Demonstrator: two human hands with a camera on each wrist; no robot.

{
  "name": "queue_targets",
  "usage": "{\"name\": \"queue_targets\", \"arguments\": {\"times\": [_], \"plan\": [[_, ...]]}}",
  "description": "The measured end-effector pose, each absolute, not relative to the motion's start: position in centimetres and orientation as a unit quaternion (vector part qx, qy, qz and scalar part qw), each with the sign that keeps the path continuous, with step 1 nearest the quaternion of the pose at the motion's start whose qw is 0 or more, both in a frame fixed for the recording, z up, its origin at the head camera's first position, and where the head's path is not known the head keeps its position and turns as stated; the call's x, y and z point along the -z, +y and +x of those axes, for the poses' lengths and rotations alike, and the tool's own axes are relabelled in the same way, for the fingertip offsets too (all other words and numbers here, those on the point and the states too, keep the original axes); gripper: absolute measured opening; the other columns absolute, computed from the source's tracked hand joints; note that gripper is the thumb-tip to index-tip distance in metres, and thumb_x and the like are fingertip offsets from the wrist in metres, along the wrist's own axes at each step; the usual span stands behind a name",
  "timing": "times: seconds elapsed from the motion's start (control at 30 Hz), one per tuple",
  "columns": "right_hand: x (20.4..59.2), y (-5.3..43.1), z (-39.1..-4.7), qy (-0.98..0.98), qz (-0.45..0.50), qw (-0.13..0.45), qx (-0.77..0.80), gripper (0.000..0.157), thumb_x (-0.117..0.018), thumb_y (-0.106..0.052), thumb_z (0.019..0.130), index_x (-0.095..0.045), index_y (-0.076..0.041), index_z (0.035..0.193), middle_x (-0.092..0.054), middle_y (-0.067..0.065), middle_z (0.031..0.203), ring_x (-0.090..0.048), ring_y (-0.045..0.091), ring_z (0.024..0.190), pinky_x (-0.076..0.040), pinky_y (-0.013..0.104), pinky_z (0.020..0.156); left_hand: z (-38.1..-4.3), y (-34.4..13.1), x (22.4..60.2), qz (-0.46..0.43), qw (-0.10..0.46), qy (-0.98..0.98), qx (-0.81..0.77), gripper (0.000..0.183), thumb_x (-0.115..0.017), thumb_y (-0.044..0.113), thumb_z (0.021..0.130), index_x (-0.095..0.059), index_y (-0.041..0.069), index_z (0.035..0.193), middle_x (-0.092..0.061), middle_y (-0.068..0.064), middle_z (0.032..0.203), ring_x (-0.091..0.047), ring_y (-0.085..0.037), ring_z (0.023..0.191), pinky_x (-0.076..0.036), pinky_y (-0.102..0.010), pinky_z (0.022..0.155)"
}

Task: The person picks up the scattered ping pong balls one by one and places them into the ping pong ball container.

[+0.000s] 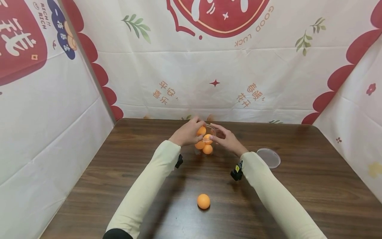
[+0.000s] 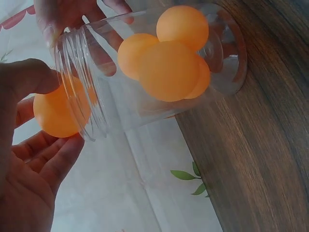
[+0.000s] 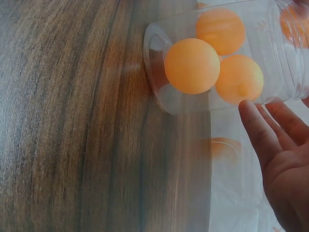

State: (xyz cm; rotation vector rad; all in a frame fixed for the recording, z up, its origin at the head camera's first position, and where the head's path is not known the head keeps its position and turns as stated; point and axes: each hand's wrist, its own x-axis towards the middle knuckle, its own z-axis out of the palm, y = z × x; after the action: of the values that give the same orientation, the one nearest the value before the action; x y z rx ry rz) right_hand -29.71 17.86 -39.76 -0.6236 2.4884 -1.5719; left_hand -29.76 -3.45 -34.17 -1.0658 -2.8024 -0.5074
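A clear plastic jar (image 2: pixel 130 104) stands on the wooden table, with several orange ping-pong balls (image 2: pixel 169 71) at its bottom. My left hand (image 1: pixel 188 132) pinches another orange ping-pong ball (image 2: pixel 60 107) between thumb and fingers, right at the jar's threaded mouth. From the right side, my right hand (image 1: pixel 228 141) holds the jar near its neck. Its fingers (image 3: pixel 256 130) reach along the clear wall in the right wrist view, and part of that hand shows behind the jar in the left wrist view.
One loose orange ping-pong ball (image 1: pixel 203 201) lies on the table (image 1: pixel 119 186) near the front, between my forearms. A round clear lid (image 1: pixel 269 158) is flat on the table, right of my right hand. Printed white cloth (image 1: pixel 191 66) hangs behind the table and at both sides.
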Motion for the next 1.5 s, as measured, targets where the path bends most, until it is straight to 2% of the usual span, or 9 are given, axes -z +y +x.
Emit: {"name": "queue_targets", "arguments": {"times": [0.5, 0.77, 1.0, 1.3, 1.5], "plan": [[39.8, 17.9, -29.9, 0.834, -0.196, 0.073, 0.511, 0.061, -0.058, -0.029, 0.096, -0.032, -0.017, 0.150, -0.038, 0.024, 0.146, -0.047, 0.038, 0.128, -0.048, 0.052, 0.094, -29.8, -3.6, 34.0, -0.335, 0.014, -0.926, 0.177, 0.034, -0.064, 0.014, 0.090, -0.058, 0.006, 0.123, -0.052, -0.012, 0.118, -0.054, -0.018, 0.087, -0.050, -0.030, 0.079], [39.9, 17.9, -30.1, 0.827, -0.196, 0.082, 0.520, 0.062, -0.057, -0.020, 0.096, -0.029, -0.008, 0.150, -0.035, 0.028, 0.146, -0.044, 0.044, 0.128, -0.046, 0.057, 0.094, -30.0, -3.6, 34.1, -0.340, 0.011, -0.924, 0.176, 0.034, -0.063, 0.015, 0.090, -0.057, 0.005, 0.123, -0.052, -0.015, 0.119, -0.055, -0.019, 0.087, -0.051, -0.031, 0.081], [39.8, 18.0, -30.1, 0.832, -0.195, 0.076, 0.513, 0.062, -0.059, -0.030, 0.095, -0.033, -0.018, 0.149, -0.038, 0.024, 0.146, -0.048, 0.039, 0.127, -0.049, 0.051, 0.093, -29.8, -3.8, 33.9, -0.340, 0.008, -0.924, 0.175, 0.035, -0.063, 0.016, 0.091, -0.056, 0.006, 0.124, -0.051, -0.013, 0.119, -0.053, -0.018, 0.084, -0.050, -0.031, 0.078], [39.4, 17.9, -29.9, 0.832, -0.191, 0.075, 0.515, 0.064, -0.060, -0.034, 0.094, -0.032, -0.018, 0.150, -0.039, 0.020, 0.146, -0.047, 0.038, 0.127, -0.047, 0.055, 0.094, -29.3, -5.0, 34.0, -0.332, 0.010, -0.927, 0.176, 0.036, -0.064, 0.014, 0.089, -0.057, 0.004, 0.123, -0.052, -0.011, 0.114, -0.059, -0.016, 0.082, -0.052, -0.028, 0.075], [39.2, 17.7, -29.5, 0.828, -0.191, 0.079, 0.522, 0.064, -0.060, -0.030, 0.094, -0.031, -0.016, 0.150, -0.036, 0.021, 0.148, -0.046, 0.039, 0.129, -0.047, 0.054, 0.094, -28.6, -6.0, 34.5, -0.334, 0.017, -0.927, 0.171, 0.033, -0.065, 0.014, 0.088, -0.059, 0.004, 0.119, -0.053, -0.011, 0.108, -0.056, -0.016, 0.083, -0.051, -0.029, 0.076]]}}
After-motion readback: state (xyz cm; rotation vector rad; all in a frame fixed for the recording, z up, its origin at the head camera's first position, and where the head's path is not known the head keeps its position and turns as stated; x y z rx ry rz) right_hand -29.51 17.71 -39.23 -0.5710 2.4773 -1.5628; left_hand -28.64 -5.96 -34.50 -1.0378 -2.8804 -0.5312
